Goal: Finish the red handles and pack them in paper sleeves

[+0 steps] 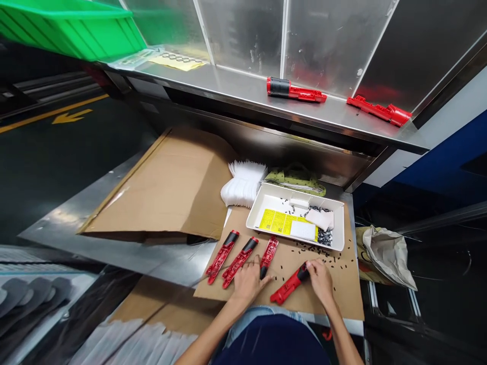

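My right hand (320,280) pinches the dark end of a red and black plastic tool housing (287,290), which lies slanted on the cardboard sheet. Thumb and fingers apart, my left hand (248,280) rests low over the sheet and seems to grip nothing. It lies beside a second red and black housing (240,261) and close to a third housing (269,252), whose open inner side faces up. Another such housing (222,256) is farther left. Small black pieces (314,248) are scattered on the cardboard around my right hand.
A white tray (254,217) holds black pieces, white pads and a yellow label. Behind stand a stack of white sheets (243,185) and a green bag (294,178). A large carton (163,187) lies left. Two red parts (308,95) sit on the metal shelf (228,83), near a green bin (87,33).
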A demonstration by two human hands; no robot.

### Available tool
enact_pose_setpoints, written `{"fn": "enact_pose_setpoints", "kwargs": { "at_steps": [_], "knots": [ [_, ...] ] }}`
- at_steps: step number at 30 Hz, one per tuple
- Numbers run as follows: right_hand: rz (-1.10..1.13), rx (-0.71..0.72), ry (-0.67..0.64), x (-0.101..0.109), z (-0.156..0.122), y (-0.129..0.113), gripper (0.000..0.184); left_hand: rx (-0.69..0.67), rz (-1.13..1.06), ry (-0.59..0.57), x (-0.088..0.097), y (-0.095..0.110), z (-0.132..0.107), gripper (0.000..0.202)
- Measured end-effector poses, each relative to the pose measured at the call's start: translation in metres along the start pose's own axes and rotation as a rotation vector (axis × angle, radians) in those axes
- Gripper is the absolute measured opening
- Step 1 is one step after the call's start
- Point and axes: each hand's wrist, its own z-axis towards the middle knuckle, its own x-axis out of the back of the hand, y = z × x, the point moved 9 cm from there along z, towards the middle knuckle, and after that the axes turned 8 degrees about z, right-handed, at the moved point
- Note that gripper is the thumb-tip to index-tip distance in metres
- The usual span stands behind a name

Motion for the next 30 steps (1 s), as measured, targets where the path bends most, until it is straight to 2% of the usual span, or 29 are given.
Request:
{"fn": "enact_pose_setpoints", "kwargs": {
  "at_steps": [2,5,8,10,12,14,16,18,21,25,30],
  "knots": [
    [-0.022,0.011,-0.014,-0.016,0.003,0.001,0.055,-0.004,-0.047,-0.047,-0.003,0.001,0.003,0.071],
    [-0.019,0.022,-0.001,-0.018,0.002,-0.007,0.052,-0.071,-0.219,-0.207,-0.003,0.002,-0.005,0.064],
    [0.028,0.012,-0.019,-0.008,-0.01,-0.02,0.05,-0.173,-0.446,-0.407,-0.001,0.012,-0.029,0.081],
    [0.078,-0.009,-0.051,-0.003,-0.023,-0.031,0.05,-0.216,-0.631,-0.48,0.003,0.025,-0.046,0.093],
    [0.125,-0.026,-0.075,0.001,-0.039,-0.044,0.05,-0.241,-0.895,-0.477,0.011,0.042,-0.056,0.093],
    [0.201,-0.06,-0.11,0.002,-0.053,-0.056,0.047,-0.267,-1.149,-0.415,0.024,0.06,-0.06,0.083],
    [0.313,-0.105,-0.14,0.002,-0.065,-0.068,0.042,-0.308,-1.264,-0.342,0.036,0.075,-0.062,0.072],
    [0.421,-0.133,-0.146,0.002,-0.071,-0.079,0.037,-0.353,-1.272,-0.314,0.043,0.088,-0.064,0.067],
    [0.488,-0.137,-0.182,-0.001,-0.072,-0.092,0.034,-0.415,-1.208,-0.343,0.047,0.099,-0.068,0.058],
    [0.564,-0.19,-0.255,-0.008,-0.07,-0.096,0.04,-0.516,-1.136,-0.425,0.046,0.103,-0.071,0.04],
    [0.693,-0.307,-0.262,-0.015,-0.072,-0.094,0.044,-0.569,-1.03,-0.439,0.048,0.105,-0.071,0.033]
  ]
}}
